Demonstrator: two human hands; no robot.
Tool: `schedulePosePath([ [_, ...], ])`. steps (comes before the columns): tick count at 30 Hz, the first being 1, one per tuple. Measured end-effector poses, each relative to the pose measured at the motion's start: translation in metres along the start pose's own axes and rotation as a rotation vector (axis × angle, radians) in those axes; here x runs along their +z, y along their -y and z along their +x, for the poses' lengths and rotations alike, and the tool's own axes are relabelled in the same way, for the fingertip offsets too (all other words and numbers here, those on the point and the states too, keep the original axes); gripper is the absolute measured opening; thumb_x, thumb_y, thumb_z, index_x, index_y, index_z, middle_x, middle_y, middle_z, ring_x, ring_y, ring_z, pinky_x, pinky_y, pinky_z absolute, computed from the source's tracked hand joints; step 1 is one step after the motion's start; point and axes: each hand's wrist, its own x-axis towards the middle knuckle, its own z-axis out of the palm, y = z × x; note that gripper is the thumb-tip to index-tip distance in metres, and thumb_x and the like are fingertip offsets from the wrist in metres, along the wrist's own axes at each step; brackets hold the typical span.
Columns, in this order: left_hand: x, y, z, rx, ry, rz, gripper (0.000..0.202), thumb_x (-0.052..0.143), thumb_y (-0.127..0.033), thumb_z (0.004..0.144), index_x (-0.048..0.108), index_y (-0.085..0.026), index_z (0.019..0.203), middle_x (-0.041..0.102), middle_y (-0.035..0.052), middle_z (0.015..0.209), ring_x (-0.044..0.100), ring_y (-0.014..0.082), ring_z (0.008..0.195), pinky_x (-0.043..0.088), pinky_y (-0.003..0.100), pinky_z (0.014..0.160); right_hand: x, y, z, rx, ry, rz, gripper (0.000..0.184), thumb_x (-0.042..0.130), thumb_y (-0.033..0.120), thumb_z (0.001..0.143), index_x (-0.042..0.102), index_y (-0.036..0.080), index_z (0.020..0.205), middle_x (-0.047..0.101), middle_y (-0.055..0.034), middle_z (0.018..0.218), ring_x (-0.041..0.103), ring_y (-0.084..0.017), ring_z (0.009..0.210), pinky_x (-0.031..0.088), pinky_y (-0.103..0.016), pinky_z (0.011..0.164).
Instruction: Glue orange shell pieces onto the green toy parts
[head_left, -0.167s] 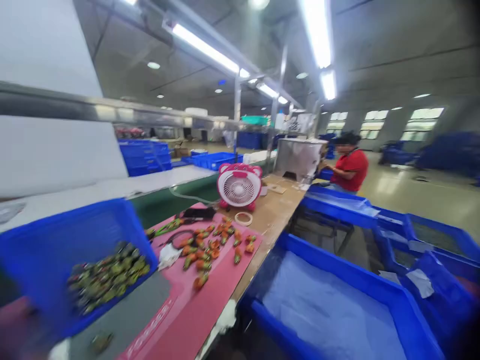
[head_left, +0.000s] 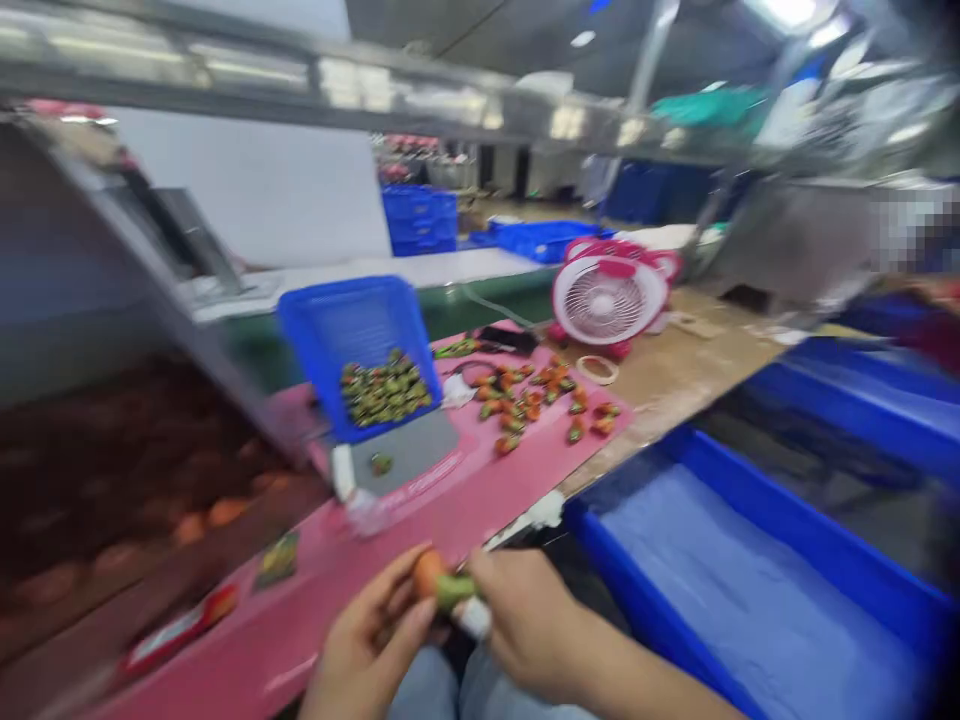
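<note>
Both hands are now showing low in view, the left hand [head_left: 367, 640] and right hand [head_left: 525, 620] each closing a fingertip grip on one small orange-and-green carrot-shaped piece [head_left: 442, 585] above the pink surface [head_left: 450, 500], and pressing squarely along its axis, I judge, is keeping the halves aligned.

text: none legible | pink mat [head_left: 480, 500] lettering: too blurred to read
</note>
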Motion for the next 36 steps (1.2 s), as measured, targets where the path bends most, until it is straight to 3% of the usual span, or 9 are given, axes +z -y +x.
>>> schedulePosePath([
  [1,-0.003,0.003,0.004,-0.001,0.117,-0.054,0.05,0.071,-0.033,0.057,0.054,-0.015,0.1,0.062,0.0083,0.095,0.057,0.027,0.087,0.053,0.031,0.064,0.001,-0.003,0.0,-0.009,-0.037,-0.014,0.023,0.028,0.033,0.087,0.041,0.015,0.081,0.051,-0.0045,0.072,0.048,-0.016,0.062,0.035,-0.027,0.056],
  [4,-0.006,0.006,0.008,0.042,0.236,-0.139,0.039,0.062,-0.024,0.069,0.05,-0.016,0.106,0.06,0.0082,0.099,0.055,0.0223,0.091,0.05,0.027,0.069,-0.001,-0.007,0.001,-0.069,-0.061,-0.042,0.02,0.023,0.031,0.087,0.034,0.018,0.075,0.048,-0.0022,0.065,0.043,-0.015,0.055,0.027,-0.025,0.051],
  [15,-0.007,0.01,0.003,0.152,0.223,-0.102,0.032,0.053,-0.021,0.076,0.047,-0.017,0.107,0.059,0.008,0.101,0.055,0.0201,0.091,0.049,0.026,0.072,-0.002,-0.002,0.004,-0.083,-0.045,-0.009,0.022,0.021,0.032,0.088,0.033,0.018,0.077,0.048,-0.0025,0.069,0.043,-0.015,0.058,0.027,-0.024,0.052],
  [18,-0.01,0.024,0.004,0.37,0.11,0.114,0.033,0.05,-0.017,0.078,0.044,-0.022,0.111,0.056,0.006,0.109,0.053,0.0186,0.098,0.046,0.027,0.082,-0.003,0.002,0.007,-0.046,-0.063,0.083,0.031,0.016,0.039,0.088,0.034,0.018,0.074,0.047,-0.0024,0.067,0.042,-0.015,0.058,0.029,-0.025,0.052],
  [23,-0.02,0.043,0.005,0.982,0.037,0.602,0.062,0.047,0.003,0.073,0.032,-0.03,0.122,0.044,0.0023,0.124,0.044,0.018,0.11,0.037,0.031,0.094,0.002,0.007,0.007,0.045,-0.191,0.25,0.021,0.027,0.032,0.089,0.039,0.018,0.08,0.047,-0.0012,0.067,0.044,-0.014,0.058,0.034,-0.024,0.053],
  [25,-0.023,0.045,0.004,1.043,0.038,0.651,0.062,0.044,0.005,0.072,0.034,-0.029,0.122,0.038,0.0025,0.129,0.04,0.0196,0.113,0.034,0.031,0.096,0.005,0.007,0.006,0.033,-0.296,0.314,0.011,0.036,0.027,0.087,0.042,0.018,0.089,0.05,-0.0012,0.071,0.047,-0.013,0.061,0.037,-0.023,0.055],
  [28,-0.022,0.041,0.001,0.784,-0.008,0.446,0.048,0.04,-0.004,0.079,0.038,-0.03,0.119,0.045,0.0019,0.123,0.044,0.0176,0.109,0.039,0.028,0.092,0.007,0.004,0.002,-0.053,-0.458,0.256,0.015,0.046,0.02,0.083,0.043,0.019,0.097,0.052,-0.0027,0.079,0.05,-0.013,0.068,0.041,-0.023,0.06],
  [32,-0.016,0.028,-0.002,0.318,-0.002,0.079,0.023,0.046,-0.025,0.081,0.051,-0.021,0.102,0.063,0.003,0.09,0.059,0.0146,0.077,0.051,0.021,0.065,0.006,0.001,-0.002,-0.193,-0.448,0.167,0.022,0.049,0.01,0.079,0.045,0.018,0.099,0.053,-0.0035,0.082,0.05,-0.014,0.073,0.041,-0.026,0.065],
  [36,-0.011,0.02,0.001,0.21,0.077,-0.007,0.014,0.055,-0.025,0.075,0.054,-0.016,0.086,0.06,0.0003,0.067,0.055,0.011,0.06,0.047,0.019,0.056,0.006,0.001,-0.002,-0.264,-0.398,0.136,0.033,0.049,0.004,0.076,0.044,0.017,0.106,0.054,-0.0063,0.09,0.051,-0.016,0.084,0.042,-0.028,0.072],
])
